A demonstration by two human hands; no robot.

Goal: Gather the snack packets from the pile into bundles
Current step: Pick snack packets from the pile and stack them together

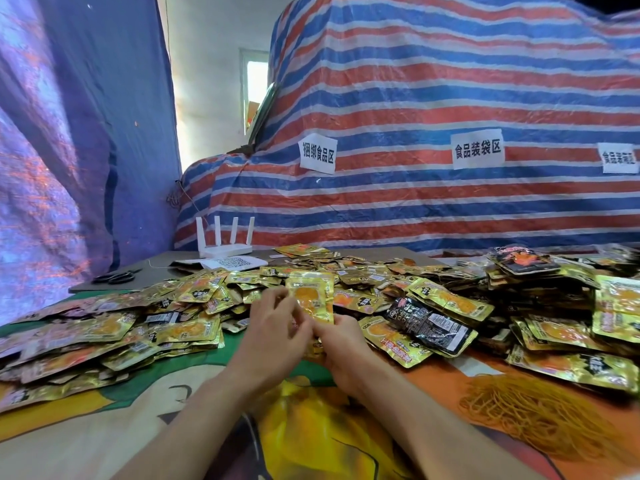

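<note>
Shiny gold packet [311, 296], orange-centred, upright; right hand [343, 344] apparently pinching.

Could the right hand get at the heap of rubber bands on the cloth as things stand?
Probably yes: the rubber bands lie uncovered to the right of the right hand, only bare cloth between. But it grips the gold packets, so the left hand must hold them alone.

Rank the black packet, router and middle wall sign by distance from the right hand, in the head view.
1. Black packet, just right of the right hand.
2. Router, back left on the table.
3. Middle sign, on the tarp behind.
</note>
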